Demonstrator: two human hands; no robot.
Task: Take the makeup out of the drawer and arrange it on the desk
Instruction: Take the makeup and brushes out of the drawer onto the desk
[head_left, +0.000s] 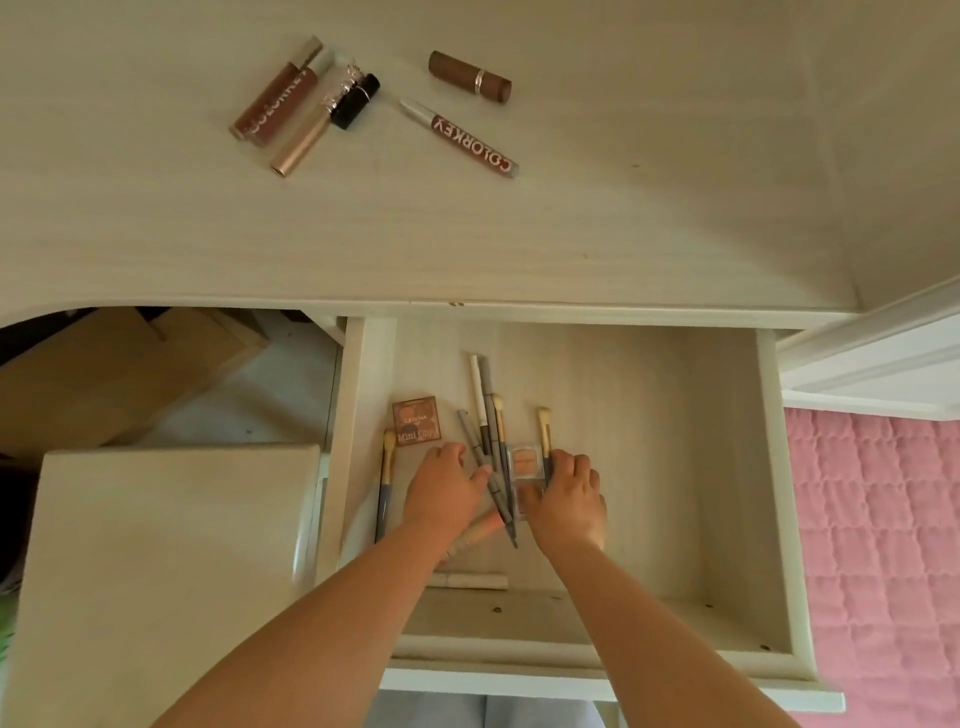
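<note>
The drawer (774, 467) is pulled out below the desk (571, 218). In it lie a brown eyeshadow palette (415, 420), several grey pencils (483, 395), a makeup brush (385, 483) at the left, another brush (544, 426), a small peach compact (523, 462), a peach tube (480, 530) and a pale tube (472, 580). My left hand (444, 486) rests in the drawer with its fingers curled and its thumb against the pencils. My right hand (569, 496) grips the compact between thumb and fingers. On the desk lie several lip glosses (270, 98), a black lipstick (356, 101), a brown lipstick (470, 77) and a Colorkey gloss (470, 139).
A cream-coloured flat-topped unit (171, 561) stands left of the drawer. Cardboard boxes (119, 374) sit under the desk. A pink quilt (878, 545) lies to the right. The right half of the drawer floor holds nothing.
</note>
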